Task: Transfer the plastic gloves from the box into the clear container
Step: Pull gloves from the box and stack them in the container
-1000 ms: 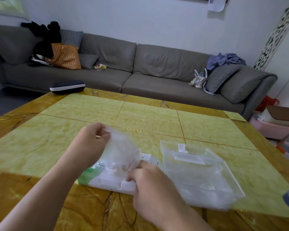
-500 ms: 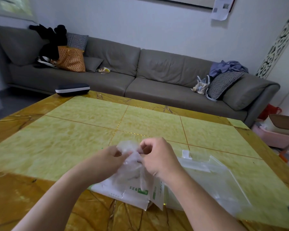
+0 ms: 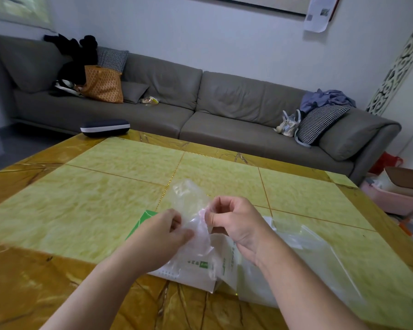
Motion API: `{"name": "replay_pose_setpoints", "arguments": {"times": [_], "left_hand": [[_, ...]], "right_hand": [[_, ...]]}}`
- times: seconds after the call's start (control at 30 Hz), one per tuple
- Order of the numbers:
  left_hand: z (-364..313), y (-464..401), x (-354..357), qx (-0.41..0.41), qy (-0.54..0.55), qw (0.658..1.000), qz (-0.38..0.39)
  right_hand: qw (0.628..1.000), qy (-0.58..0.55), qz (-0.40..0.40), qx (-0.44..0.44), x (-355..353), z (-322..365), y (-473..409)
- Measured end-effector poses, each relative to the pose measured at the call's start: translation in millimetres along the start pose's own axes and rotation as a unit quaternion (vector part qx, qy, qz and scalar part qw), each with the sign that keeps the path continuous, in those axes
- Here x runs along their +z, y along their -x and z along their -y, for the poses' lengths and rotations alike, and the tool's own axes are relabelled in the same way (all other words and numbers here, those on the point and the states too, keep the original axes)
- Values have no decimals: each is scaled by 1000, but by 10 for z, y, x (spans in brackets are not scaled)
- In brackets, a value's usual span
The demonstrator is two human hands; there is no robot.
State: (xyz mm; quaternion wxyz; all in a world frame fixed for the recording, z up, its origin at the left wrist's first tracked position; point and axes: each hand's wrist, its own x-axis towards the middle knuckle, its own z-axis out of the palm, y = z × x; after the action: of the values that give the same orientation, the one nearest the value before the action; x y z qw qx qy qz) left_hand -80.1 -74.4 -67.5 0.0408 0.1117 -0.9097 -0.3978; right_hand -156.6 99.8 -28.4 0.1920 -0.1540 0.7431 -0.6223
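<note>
Head view: since a second ago, lifted clear of the box (image 3: 200, 270), plastic gloves (image 3: 191, 210) now pinched between left hand (image 3: 162, 236) and right hand (image 3: 236, 220). Clear container (image 3: 308, 258) at three o'clock. Best kept bunched, then lowered in.

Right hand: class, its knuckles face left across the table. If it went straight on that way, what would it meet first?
Probably the thin clear plastic glove the right hand already pinches, then the left hand just beyond; depth is unclear.
</note>
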Motion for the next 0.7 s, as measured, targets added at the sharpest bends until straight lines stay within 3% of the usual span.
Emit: {"name": "replay_pose_setpoints", "arguments": {"times": [0.13, 0.23, 0.47, 0.57, 0.7], "left_hand": [[11, -7, 69, 2, -51, 998, -33], [24, -21, 118, -2, -34, 998, -56], [-58, -7, 365, -13, -15, 996, -89], [-78, -13, 414, -31, -13, 994, -105], [-46, -4, 449, 6, -38, 991, -125]], "right_hand": [[999, -28, 31, 7, -48, 54, 18], [1000, 15, -8, -13, -39, 105, 3], [995, -67, -16, -70, 87, 111, -16], [996, -14, 10, -91, 131, 69, 37], [978, 200, 0, -60, 201, 33, 84]]}}
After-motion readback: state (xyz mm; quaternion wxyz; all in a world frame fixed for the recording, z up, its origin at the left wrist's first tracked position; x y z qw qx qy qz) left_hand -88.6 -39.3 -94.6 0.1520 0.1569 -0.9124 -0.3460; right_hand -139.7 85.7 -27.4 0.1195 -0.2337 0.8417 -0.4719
